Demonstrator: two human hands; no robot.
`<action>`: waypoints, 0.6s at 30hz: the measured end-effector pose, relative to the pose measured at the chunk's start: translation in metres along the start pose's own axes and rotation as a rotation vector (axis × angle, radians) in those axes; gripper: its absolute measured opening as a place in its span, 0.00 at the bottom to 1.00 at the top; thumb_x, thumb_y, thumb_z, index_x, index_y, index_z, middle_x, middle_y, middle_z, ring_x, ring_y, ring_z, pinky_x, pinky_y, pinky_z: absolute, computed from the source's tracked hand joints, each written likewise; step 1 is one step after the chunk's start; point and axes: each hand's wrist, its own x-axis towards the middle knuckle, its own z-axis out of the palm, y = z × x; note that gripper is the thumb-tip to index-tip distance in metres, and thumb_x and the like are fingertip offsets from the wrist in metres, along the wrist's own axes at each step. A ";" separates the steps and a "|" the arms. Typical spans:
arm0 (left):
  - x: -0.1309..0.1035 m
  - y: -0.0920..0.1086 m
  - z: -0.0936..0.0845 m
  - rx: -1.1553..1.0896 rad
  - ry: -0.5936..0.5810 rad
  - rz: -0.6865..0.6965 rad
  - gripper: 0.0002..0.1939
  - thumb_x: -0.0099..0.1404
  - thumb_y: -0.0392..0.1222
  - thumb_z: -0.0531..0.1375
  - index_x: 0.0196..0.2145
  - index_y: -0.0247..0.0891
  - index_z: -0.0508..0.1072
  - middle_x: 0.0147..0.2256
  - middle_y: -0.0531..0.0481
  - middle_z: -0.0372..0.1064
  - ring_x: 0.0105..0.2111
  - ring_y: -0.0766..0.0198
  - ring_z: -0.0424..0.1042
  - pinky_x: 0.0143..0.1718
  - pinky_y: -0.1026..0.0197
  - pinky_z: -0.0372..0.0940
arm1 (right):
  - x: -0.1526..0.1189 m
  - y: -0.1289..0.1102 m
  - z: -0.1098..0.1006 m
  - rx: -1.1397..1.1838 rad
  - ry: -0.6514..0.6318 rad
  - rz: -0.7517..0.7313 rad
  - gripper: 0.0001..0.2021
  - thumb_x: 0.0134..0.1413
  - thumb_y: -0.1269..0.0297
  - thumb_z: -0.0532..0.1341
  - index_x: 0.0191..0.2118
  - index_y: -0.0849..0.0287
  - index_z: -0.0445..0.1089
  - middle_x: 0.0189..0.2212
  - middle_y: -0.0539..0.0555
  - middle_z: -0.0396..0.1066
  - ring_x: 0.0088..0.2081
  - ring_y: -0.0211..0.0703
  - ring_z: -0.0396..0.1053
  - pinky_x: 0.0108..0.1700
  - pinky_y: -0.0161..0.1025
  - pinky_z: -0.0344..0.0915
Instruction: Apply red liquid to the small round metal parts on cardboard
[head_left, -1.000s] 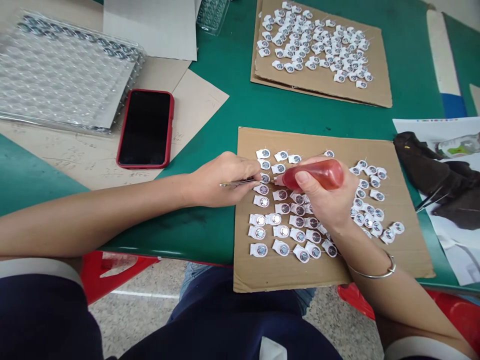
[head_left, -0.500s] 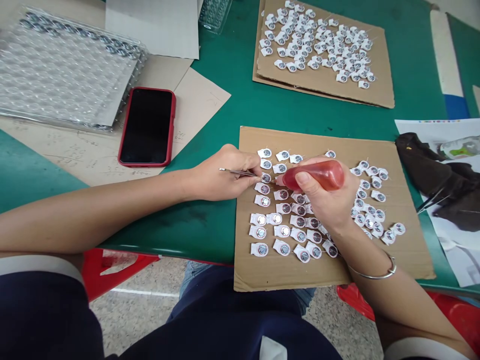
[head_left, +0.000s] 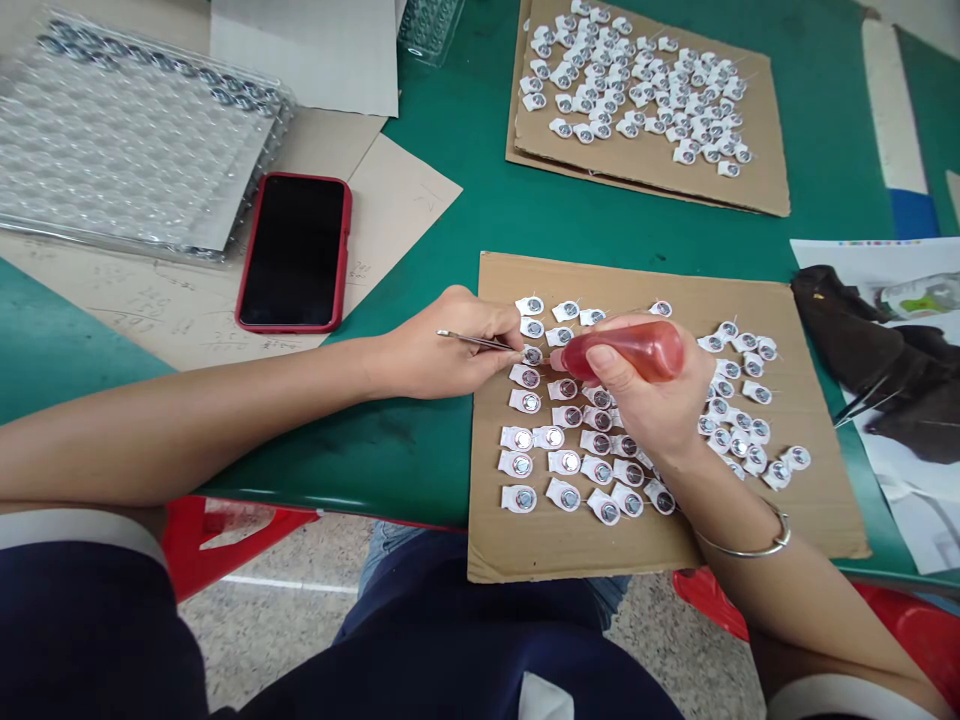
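My left hand (head_left: 454, 345) is closed on thin metal tweezers (head_left: 474, 341), its fingertips at the left edge of a small white piece with a round silver centre (head_left: 532, 355). My right hand (head_left: 654, 390) is wrapped round a red squeeze bottle (head_left: 626, 352), which lies nearly level with its nozzle pointing left at that same piece. Whether the nozzle touches it, I cannot tell. Several similar pieces lie in rows on a cardboard sheet (head_left: 540, 555) under both hands. My right hand hides some of them.
A second cardboard sheet (head_left: 645, 180) with many such pieces lies at the back. On the left are a red-cased phone (head_left: 295, 255) and clear plastic trays (head_left: 120, 150). Dark cloth (head_left: 862, 330) and another pair of tweezers (head_left: 862, 402) rest at the right.
The red bottle and my right hand have shifted slightly left, bringing the nozzle nearer the piece. My left hand has barely moved, still holding the tweezers.
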 end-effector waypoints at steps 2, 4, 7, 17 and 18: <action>0.000 0.000 0.000 -0.002 -0.002 0.000 0.04 0.59 0.38 0.56 0.31 0.37 0.71 0.29 0.54 0.73 0.26 0.70 0.70 0.26 0.69 0.58 | 0.000 -0.001 0.001 -0.010 0.010 -0.010 0.12 0.43 0.58 0.65 0.35 0.56 0.70 0.31 0.50 0.71 0.34 0.40 0.71 0.38 0.41 0.70; 0.000 -0.001 0.000 -0.009 0.001 0.008 0.04 0.59 0.38 0.56 0.31 0.38 0.71 0.29 0.54 0.73 0.26 0.70 0.70 0.26 0.69 0.58 | 0.001 -0.002 0.001 -0.018 0.022 -0.025 0.12 0.43 0.59 0.66 0.35 0.56 0.70 0.31 0.50 0.71 0.33 0.39 0.71 0.37 0.40 0.70; 0.000 -0.002 0.001 -0.015 0.018 0.030 0.04 0.59 0.37 0.56 0.31 0.37 0.71 0.28 0.54 0.73 0.25 0.71 0.69 0.25 0.69 0.58 | 0.001 -0.003 0.002 -0.027 0.027 -0.041 0.11 0.42 0.59 0.66 0.34 0.56 0.71 0.31 0.50 0.72 0.33 0.39 0.71 0.38 0.40 0.70; 0.001 -0.002 0.000 -0.014 0.038 0.062 0.03 0.58 0.34 0.57 0.30 0.37 0.71 0.27 0.54 0.73 0.24 0.70 0.70 0.24 0.69 0.59 | 0.002 -0.006 0.003 -0.029 0.024 -0.043 0.11 0.42 0.59 0.66 0.33 0.56 0.71 0.31 0.50 0.72 0.33 0.38 0.71 0.38 0.40 0.69; 0.001 -0.002 0.001 -0.017 0.041 0.062 0.03 0.58 0.34 0.57 0.30 0.37 0.71 0.27 0.54 0.73 0.24 0.70 0.70 0.24 0.69 0.59 | 0.002 -0.005 0.003 -0.003 0.011 -0.014 0.11 0.42 0.59 0.66 0.34 0.56 0.70 0.31 0.51 0.72 0.34 0.39 0.71 0.37 0.40 0.70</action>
